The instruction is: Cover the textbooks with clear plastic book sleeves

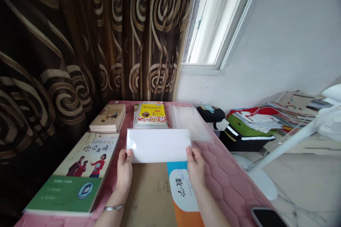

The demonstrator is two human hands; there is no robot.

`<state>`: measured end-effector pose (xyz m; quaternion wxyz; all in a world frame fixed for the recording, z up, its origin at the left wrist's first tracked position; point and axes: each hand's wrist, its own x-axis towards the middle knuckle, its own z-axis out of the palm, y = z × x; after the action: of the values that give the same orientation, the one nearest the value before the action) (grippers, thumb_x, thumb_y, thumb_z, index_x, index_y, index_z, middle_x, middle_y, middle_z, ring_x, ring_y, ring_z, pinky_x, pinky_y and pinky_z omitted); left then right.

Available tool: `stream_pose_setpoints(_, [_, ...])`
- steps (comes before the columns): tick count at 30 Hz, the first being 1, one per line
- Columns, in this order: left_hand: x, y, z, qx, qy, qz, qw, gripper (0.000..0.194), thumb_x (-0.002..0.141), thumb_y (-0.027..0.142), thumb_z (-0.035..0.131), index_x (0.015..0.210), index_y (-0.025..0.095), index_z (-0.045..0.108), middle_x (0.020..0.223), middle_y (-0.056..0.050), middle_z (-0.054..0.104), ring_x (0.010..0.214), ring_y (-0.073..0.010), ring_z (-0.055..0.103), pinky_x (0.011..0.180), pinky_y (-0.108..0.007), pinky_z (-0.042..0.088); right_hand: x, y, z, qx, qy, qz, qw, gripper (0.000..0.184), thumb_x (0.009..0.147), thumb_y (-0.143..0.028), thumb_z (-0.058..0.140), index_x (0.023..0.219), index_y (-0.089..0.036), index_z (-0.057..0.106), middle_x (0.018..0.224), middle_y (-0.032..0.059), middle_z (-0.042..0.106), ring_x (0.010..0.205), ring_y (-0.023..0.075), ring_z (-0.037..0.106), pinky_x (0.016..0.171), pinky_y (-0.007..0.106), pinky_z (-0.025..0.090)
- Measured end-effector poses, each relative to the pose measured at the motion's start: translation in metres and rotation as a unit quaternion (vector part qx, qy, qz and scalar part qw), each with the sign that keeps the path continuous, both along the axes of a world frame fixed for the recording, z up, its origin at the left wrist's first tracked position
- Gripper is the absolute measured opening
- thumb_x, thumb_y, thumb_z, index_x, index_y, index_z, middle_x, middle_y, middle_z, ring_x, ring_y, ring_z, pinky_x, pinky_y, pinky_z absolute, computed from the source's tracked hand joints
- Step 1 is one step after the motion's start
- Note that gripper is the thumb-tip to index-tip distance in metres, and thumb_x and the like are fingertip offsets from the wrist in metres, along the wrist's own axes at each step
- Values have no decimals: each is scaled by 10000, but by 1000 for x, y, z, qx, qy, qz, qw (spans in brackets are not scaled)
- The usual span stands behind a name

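I have both grips closed at the side edges of one white rectangular sheet with a shiny clear film (160, 145): left hand (125, 170) at its left edge, right hand (196, 168) at its right. It sits over the middle of the pink quilted worktop (223, 170), hiding the far end of a brown book with a blue, white and orange band (149, 195); I can't tell whether they touch.

Along the worktop's left edge, a large green-and-cream book (71, 184) fills the near corner, with a stack of small tan books (108, 117) beyond it. Toward the far edge lie a yellow-and-white patterned book (151, 113) and, right of it, clear plastic sleeves (189, 120). A dark rectangular device (268, 217) occupies the near right. Past the right edge stand a green-and-black fabric bag (245, 138) and a white fan (287, 149).
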<state>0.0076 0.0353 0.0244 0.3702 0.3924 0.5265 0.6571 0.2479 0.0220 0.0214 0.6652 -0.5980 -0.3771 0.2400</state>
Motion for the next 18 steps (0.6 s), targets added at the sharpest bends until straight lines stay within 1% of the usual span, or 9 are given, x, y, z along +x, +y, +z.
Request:
stream_pose_setpoints(3, [0, -1, 1, -3, 8, 3, 1000, 535, 679, 691, 650, 635, 221, 399, 636, 58, 392, 638, -122, 363, 610, -238, 339, -1, 0, 1, 8, 23, 9, 1000, 514, 720, -711, 590, 698, -199, 547, 628, -21, 533, 612, 149, 445, 556, 262, 360])
stream_pose_setpoints(5, [-1, -1, 1, -5, 12, 1, 1000, 520, 689, 690, 640, 644, 219, 423, 643, 53, 415, 646, -126, 377, 616, -240, 345, -1, 0, 1, 6, 26, 12, 1000, 515, 713, -712, 599, 705, -199, 550, 640, -15, 548, 616, 153, 452, 559, 266, 357])
stream_pose_setpoints(9, [-2, 0, 0, -5, 3, -18, 1000, 486, 685, 678, 645, 695, 213, 503, 670, 34, 494, 665, -141, 432, 622, -250, 364, 0, 0, 1, -3, 4, 9, 1000, 528, 714, -732, 585, 650, -213, 510, 584, -29, 508, 570, 143, 416, 528, 268, 319])
stream_pose_setpoints(14, [-2, 1, -2, -6, 11, -1, 1000, 502, 687, 673, 648, 641, 221, 435, 625, 55, 426, 628, -126, 385, 595, -246, 332, 1, 1, 0, -11, -9, 6, 1000, 551, 707, -754, 575, 600, -226, 457, 535, -44, 461, 528, 129, 371, 496, 265, 284])
stream_pose_setpoints(18, [-2, 1, -4, -4, 9, -3, 1000, 518, 690, 682, 645, 636, 225, 406, 625, 61, 404, 628, -123, 367, 603, -245, 323, 0, 1, -2, 4, 17, 11, 1000, 525, 714, -722, 595, 651, -206, 520, 595, -26, 513, 586, 142, 418, 537, 263, 340])
